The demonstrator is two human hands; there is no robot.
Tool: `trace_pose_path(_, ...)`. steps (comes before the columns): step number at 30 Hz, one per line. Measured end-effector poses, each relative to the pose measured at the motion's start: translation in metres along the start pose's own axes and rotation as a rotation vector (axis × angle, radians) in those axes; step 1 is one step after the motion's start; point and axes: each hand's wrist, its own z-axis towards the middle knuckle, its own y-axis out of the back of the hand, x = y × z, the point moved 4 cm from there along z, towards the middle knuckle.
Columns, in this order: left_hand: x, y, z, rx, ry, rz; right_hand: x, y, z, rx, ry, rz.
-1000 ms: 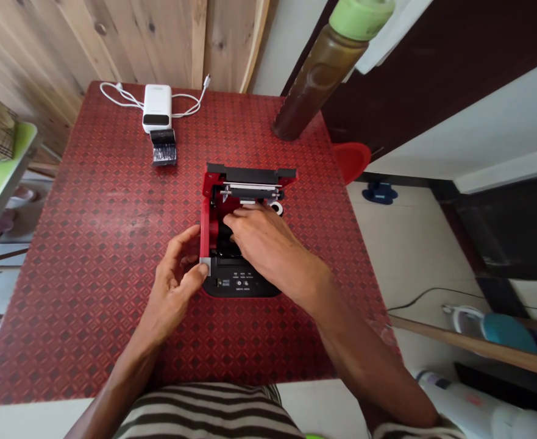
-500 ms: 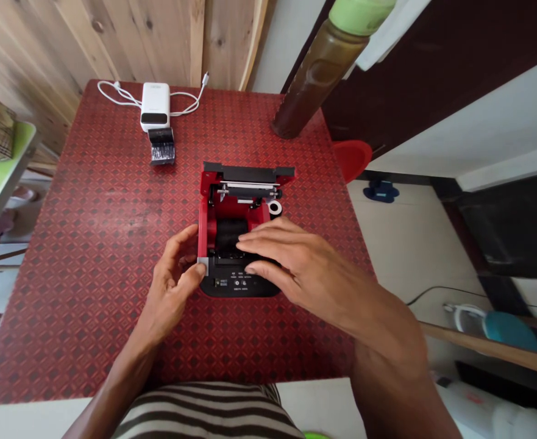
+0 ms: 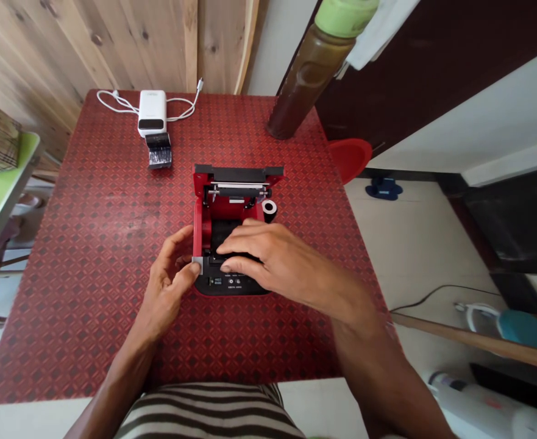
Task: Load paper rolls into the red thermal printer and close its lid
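Note:
A small red and black printer (image 3: 250,286) sits on the table with its lid (image 3: 238,174) raised. My left hand (image 3: 167,274) grips its left side, thumb on the grey front corner and fingers along the red wall. Inside the bay lies a black roll (image 3: 224,231), partly covered by my right hand (image 3: 275,259). The right fingers reach over the roll and the slot in front of it, thumb apart from them. Whether the fingertips touch the roll or pinch its edge is hard to see. A second roll with a white core (image 3: 269,209) stands beside the printer's right wall.
The red patterned table (image 3: 113,292) carries a white power bank (image 3: 152,110) with a white cable and a curled black strip (image 3: 159,152) at the back left. A tall brown bottle (image 3: 305,79) with a green cap stands at the back right. A red stool (image 3: 353,158) is beyond the right edge.
My right hand has moved left and further over the roll, covering more of it. My left hand keeps its grip on the printer. The whole view has shifted slightly.

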Motion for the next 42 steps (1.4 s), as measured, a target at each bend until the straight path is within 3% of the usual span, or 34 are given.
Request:
trace_pose_path(9,-0.002,0.0,0.0,-0.004,0.01,-0.001,-0.005,0.002,0.008,0.039,-0.026,0.176)
trace_pose_path(13,-0.001,-0.001,0.0,0.007,0.013,-0.016,-0.008,0.004,0.011,-0.019,-0.031,0.22)
trace_pose_path(15,-0.001,-0.001,0.0,0.014,0.018,-0.02,-0.006,0.003,0.01,-0.08,-0.016,0.147)
trace_pose_path(20,-0.013,0.004,0.003,-0.006,0.013,0.02,0.012,-0.005,-0.002,-0.284,0.068,-0.288)
trace_pose_path(26,-0.06,0.009,0.047,-0.086,-0.259,0.196,0.025,-0.024,-0.022,-0.55,0.14,-0.408)
trace_pose_path(28,-0.072,0.004,0.065,-0.072,-0.339,0.188,0.027,-0.03,-0.028,-0.598,0.148,-0.403)
trace_pose_path(31,-0.078,-0.008,0.08,0.001,-0.343,0.162,0.032,-0.036,-0.037,-0.658,0.158,-0.403)
trace_pose_path(37,-0.081,-0.009,0.06,-0.044,-0.362,0.218,0.04,-0.041,-0.047,-0.647,0.134,-0.475)
trace_pose_path(42,-0.049,-0.005,0.031,-0.052,-0.158,0.108,0.04,-0.045,-0.049,-0.634,0.119,-0.499)
